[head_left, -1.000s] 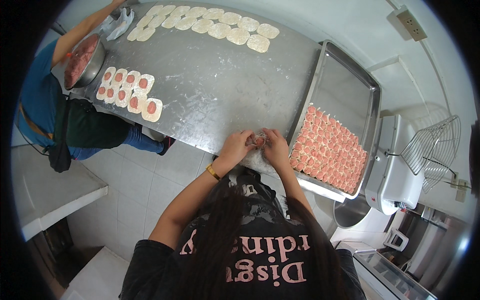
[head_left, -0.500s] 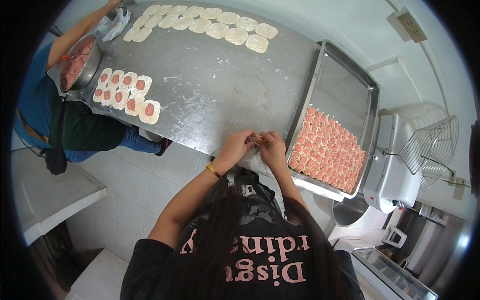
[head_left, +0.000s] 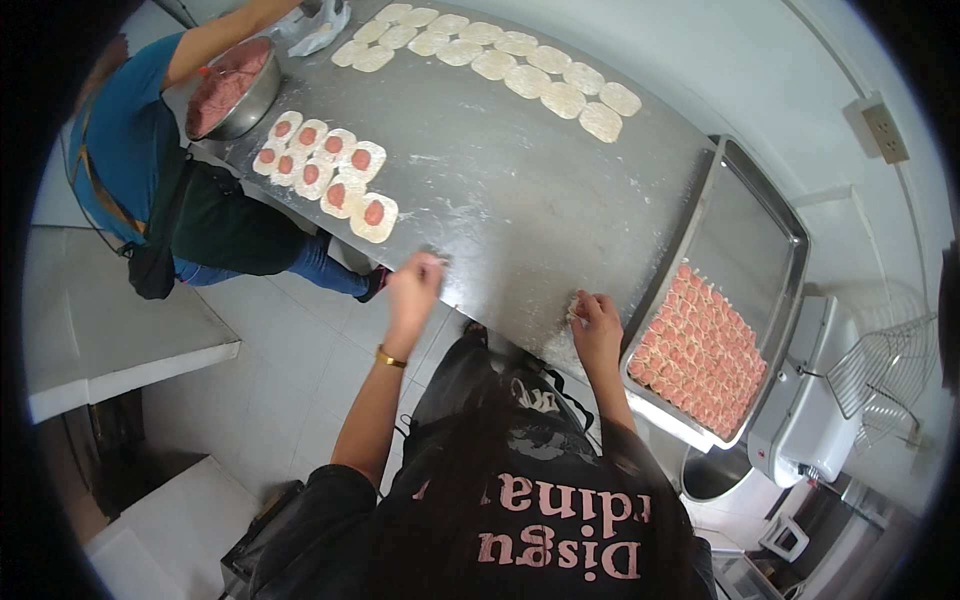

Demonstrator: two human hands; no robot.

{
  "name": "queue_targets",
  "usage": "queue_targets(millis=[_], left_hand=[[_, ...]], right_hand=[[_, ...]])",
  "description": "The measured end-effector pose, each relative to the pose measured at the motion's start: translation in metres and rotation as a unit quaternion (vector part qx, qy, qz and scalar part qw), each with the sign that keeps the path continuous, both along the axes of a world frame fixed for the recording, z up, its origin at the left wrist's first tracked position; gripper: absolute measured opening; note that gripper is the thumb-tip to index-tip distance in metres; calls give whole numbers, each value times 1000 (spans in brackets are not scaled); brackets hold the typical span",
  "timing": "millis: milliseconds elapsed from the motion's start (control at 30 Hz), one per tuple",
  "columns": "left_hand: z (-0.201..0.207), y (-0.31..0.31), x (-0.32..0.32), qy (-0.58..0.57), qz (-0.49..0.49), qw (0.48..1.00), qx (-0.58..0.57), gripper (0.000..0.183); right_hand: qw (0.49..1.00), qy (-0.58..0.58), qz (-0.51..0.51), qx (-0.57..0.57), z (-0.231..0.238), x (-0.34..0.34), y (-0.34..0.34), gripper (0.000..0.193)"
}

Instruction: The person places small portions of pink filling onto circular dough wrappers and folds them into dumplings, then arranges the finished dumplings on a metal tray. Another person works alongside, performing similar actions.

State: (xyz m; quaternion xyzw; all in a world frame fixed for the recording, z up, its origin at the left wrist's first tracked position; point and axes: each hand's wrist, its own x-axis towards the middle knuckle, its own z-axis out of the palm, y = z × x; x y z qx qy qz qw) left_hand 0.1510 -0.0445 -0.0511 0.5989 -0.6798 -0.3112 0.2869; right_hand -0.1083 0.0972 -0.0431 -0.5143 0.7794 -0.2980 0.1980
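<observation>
My right hand (head_left: 597, 328) pinches a small pale dumpling (head_left: 574, 308) above the steel table's front edge, close to the tray. Out to the left, my left hand (head_left: 412, 288) is closed and a little blurred; a small greyish bit shows at its fingertips, too unclear to name. Beyond the left hand lie two rows of floured wrappers (head_left: 372, 220), each with a dab of pink meat filling on it. To the right, a metal tray (head_left: 683, 217) holds tightly packed open-topped dumplings (head_left: 700, 352) in its near part.
Plain wrappers (head_left: 495, 65) lie in rows along the table's (head_left: 520, 190) far edge. A steel bowl of pink filling (head_left: 262, 105) stands at the left, beside a co-worker in a blue shirt (head_left: 130, 135). A white mixer (head_left: 812, 400) with a wire guard (head_left: 880, 365) stands beyond the tray.
My hands were together over the dumpling; now they are apart. The left has moved off toward the filled wrappers, while the right keeps the dumpling. The whole view has shifted.
</observation>
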Motion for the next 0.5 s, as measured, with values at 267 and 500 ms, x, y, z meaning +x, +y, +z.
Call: queue_targets(millis=[267,500], left_hand=[[-32,-71,85,-159,151,967,-132,30],[-44,-91,96,-141,128,981,-19,34]], right_hand=[[995,-84,-52,-21,7,-17,-2,28],[945,-184,-254,-93,61,-156,65,30]])
